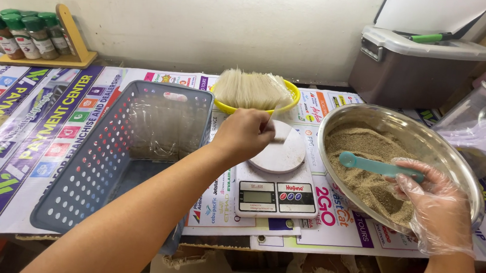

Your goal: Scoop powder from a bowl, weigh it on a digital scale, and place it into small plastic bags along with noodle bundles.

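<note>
Teal plastic marks the scoop [380, 166], pinched in the gloved right hand [440, 210], whose fingers are closed round the near end of its handle. Its long axis runs leftward and slightly away from that hand, with the bowl end lying over the brown powder [366, 162] in the steel mixing bowl [426, 132]. The bare left hand [244, 134] hovers over the far-left edge of the white scale [277, 173], fingers curled together as if pinching something small (what, if anything, they hold cannot be made out). Just beyond that hand sits a yellow bowl [288, 94] heaped with pale, thin noodle-like strands [251, 88]. To its left stands a grey perforated basket [110, 156] holding clear plastic bags. The scale's round platform lies between the two hands, nearer the left one; the scoop is well to the right of it. Printed tarpaulin covers the bench [37, 139]. Whether the scoop carries any powder is hard to tell, and the glove blurs the right fingertips.
</note>
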